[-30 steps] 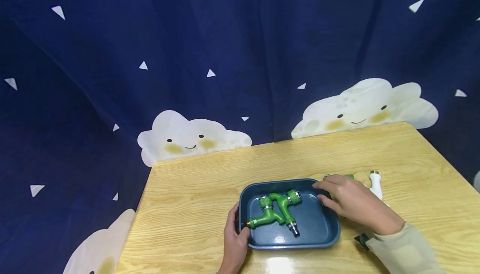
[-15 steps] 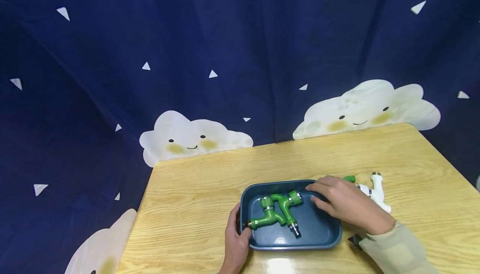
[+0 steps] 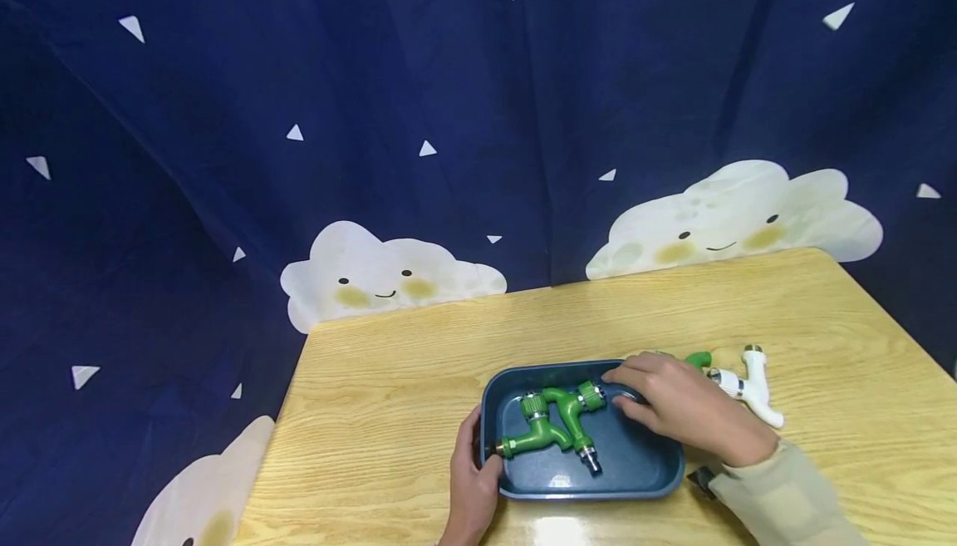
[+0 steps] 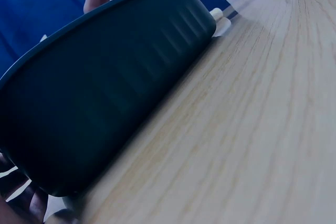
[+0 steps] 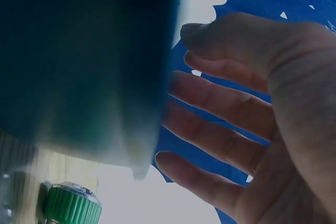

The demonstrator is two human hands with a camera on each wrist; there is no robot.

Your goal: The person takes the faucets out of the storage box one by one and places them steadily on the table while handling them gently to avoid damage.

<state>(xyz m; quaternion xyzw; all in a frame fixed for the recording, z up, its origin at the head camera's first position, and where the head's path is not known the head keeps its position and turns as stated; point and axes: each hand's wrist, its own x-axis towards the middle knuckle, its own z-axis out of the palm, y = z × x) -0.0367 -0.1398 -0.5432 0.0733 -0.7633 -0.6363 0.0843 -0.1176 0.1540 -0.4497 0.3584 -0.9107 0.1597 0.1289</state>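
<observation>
Tray, blue, shallow, one. We find it on the wooden table, between both hands, its long axis running left to right.

Left hand: at the tray's left end, grasping it, thumb at the rim and fingers against the outer wall.

Right hand: above the far right corner, thumb and index finger reaching over the rim. Its fingers look loosely spread, clenched on nothing that we see; whether they touch the tray we cannot tell.

Taps, green, two, inside the tray, toward its left half. The left tap lies crosswise, brass end pointing left, just beside the left thumb, which is the nearer. The right tap lies far to near, silver end near; its knob sits far and to the right, close by the right thumb. Whether the two taps touch we cannot tell.

Outside the tray, far right: a third green tap, mostly hidden behind the right hand, and a white tap further right, knob to the left, facing that hand. Both lie nearer the right hand than the left; from the left hand, the tray lies between.
</observation>
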